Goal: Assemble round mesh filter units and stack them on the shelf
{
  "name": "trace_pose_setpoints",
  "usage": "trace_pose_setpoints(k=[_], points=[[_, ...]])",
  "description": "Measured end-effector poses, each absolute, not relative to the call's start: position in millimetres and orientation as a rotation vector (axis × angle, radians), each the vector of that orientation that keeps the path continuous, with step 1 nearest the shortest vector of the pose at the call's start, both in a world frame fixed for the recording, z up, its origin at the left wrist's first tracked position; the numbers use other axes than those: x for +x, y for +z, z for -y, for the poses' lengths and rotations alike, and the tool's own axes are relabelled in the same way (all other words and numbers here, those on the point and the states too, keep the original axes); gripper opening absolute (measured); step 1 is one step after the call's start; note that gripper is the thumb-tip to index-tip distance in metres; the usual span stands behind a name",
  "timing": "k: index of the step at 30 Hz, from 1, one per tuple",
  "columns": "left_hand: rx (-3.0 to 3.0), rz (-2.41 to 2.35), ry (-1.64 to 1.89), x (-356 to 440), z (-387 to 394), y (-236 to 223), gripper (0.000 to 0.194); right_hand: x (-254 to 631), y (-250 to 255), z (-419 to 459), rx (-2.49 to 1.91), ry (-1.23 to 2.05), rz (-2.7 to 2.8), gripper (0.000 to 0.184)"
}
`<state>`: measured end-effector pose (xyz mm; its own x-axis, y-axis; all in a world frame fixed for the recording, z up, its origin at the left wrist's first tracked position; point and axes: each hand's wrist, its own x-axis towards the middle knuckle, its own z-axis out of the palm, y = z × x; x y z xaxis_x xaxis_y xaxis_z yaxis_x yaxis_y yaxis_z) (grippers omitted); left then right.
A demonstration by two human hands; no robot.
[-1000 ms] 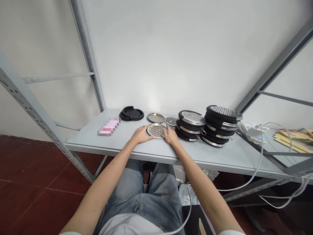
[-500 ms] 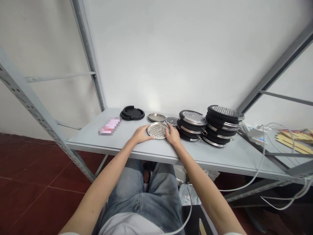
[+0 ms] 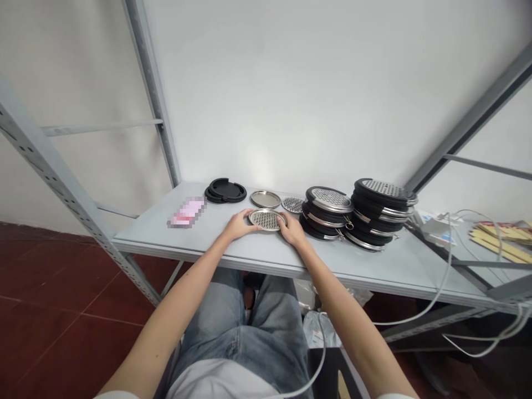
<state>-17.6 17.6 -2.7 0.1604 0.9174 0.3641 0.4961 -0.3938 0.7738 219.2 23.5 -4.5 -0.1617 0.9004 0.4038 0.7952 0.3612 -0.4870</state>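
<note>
A round metal grater disc (image 3: 266, 220) with a raised rim is held just above the grey shelf, between my two hands. My left hand (image 3: 238, 225) grips its left edge, with the thumb at the near side. On the right edge, my right hand (image 3: 291, 228) has its thumb over the rim and its other fingers partly hidden behind. Just beyond lie shallow round metal trays (image 3: 266, 199), one on another. Beside them a loose perforated metal disc (image 3: 292, 205) lies flat. Black round rings (image 3: 225, 191) are piled at the back left.
Two stacks of black-rimmed graters stand to the right, a nearer stack (image 3: 328, 213) and a taller stack (image 3: 382, 213). A blurred pink item (image 3: 187, 213) lies on the left. Metal uprights (image 3: 152, 88) frame the shelf, and a white cable (image 3: 446, 277) hangs at the right.
The grater disc has tipped flatter and dropped slightly toward the shelf, with both hands still on it. My left hand's thumb has shifted a little. The stacks have not moved.
</note>
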Motion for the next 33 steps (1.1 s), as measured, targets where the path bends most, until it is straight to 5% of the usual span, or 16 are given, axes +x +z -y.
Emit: trace_pose_setpoints(k=[7,17,33], points=[[1.890,-1.304,1.260,-16.4,-12.6,2.3,0.066,224.9,-9.7,-27.8,-1.263,0.297,1.718,0.050],[2.209,-1.327,1.283,-18.1,-12.7,-0.7,0.087,224.5,-11.6,-30.3,-1.202,0.414,1.830,0.061],[2.278,-1.420,1.137,-18.7,-17.6,-7.7,0.078,222.4,-6.2,-27.8,-1.391,0.369,1.811,0.044]])
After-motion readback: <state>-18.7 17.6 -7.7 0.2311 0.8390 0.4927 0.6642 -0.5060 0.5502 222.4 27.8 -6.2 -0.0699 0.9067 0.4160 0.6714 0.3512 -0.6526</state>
